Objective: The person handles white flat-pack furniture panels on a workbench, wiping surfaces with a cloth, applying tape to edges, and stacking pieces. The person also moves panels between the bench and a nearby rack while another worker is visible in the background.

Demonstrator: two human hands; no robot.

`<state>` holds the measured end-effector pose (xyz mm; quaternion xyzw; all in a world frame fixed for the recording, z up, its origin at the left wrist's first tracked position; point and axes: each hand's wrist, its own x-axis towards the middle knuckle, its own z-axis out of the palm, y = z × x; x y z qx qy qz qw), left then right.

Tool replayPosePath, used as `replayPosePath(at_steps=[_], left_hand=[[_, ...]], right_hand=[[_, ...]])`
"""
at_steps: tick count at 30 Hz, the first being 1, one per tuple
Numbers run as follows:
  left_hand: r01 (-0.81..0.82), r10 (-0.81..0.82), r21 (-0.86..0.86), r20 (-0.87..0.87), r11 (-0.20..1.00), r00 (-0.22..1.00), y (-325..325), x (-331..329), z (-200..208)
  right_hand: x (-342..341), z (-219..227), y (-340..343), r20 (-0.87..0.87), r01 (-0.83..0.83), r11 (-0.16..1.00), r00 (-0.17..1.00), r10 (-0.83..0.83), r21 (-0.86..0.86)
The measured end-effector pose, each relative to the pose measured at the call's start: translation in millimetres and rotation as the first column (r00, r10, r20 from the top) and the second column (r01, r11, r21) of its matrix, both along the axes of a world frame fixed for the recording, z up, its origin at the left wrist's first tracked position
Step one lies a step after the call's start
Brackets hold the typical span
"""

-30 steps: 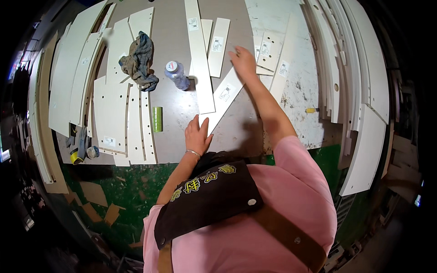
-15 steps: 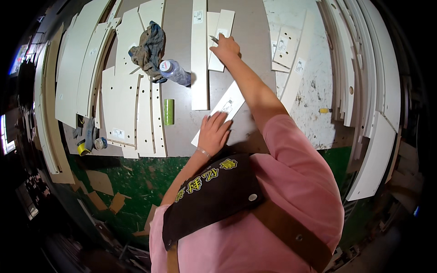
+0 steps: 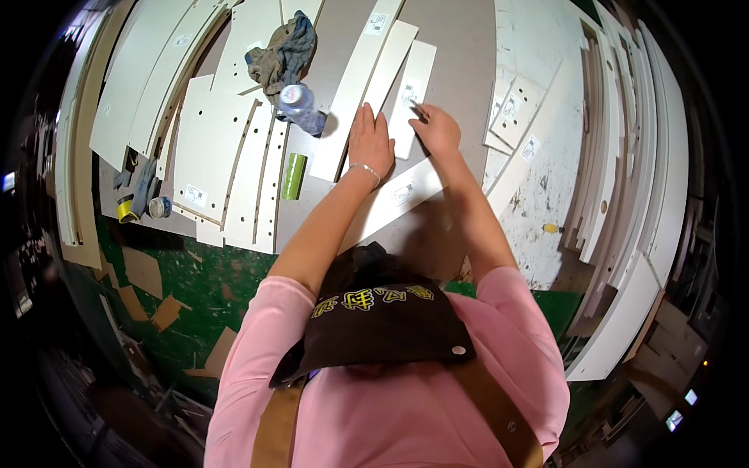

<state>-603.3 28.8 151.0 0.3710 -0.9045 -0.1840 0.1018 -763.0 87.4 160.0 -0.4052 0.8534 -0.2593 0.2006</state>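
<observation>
My left hand (image 3: 372, 144) lies flat, fingers stretched out, on the lower part of a narrow white strip (image 3: 392, 58). My right hand (image 3: 438, 131) is closed on a slim dark pen-like tool (image 3: 419, 111), its tip close to the label of a shorter white strip (image 3: 421, 66). That strip lies just right of the one under my left hand. A longer white board (image 3: 343, 117) lies to the left. Nearer to me, a labelled white board (image 3: 382, 207) rests at a slant below both hands.
Left of the boards are a clear plastic bottle (image 3: 304, 113), a crumpled grey cloth (image 3: 287, 54) and a green cylinder (image 3: 294, 177). Drilled white panels (image 3: 214, 136) cover the table's left side. Stacked white boards (image 3: 616, 140) stand at the right, beyond a small yellow-handled item (image 3: 552, 228).
My left hand has moved from the slanted near board up onto the narrow strip. My right hand, still holding the slim tool, has come nearer to me. The view has turned, and the strips now fan apart.
</observation>
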Motion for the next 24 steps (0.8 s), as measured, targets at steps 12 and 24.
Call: replayPosePath(at_steps=[12, 24], left_hand=[[0.059, -0.052, 0.095, -0.073, 0.994, 0.996, 32.4, 35.6, 8.4], [-0.057, 0.113, 0.225, -0.243, 0.973, 0.963, 48.0, 53.8, -10.5]], right_hand=[[-6.4, 23.3, -78.5, 0.268, 0.122, 0.85, 0.963, 0.023, -0.513], [82.1, -35.7, -275.1, 0.299, -0.167, 0.864, 0.893, 0.337, -0.475]])
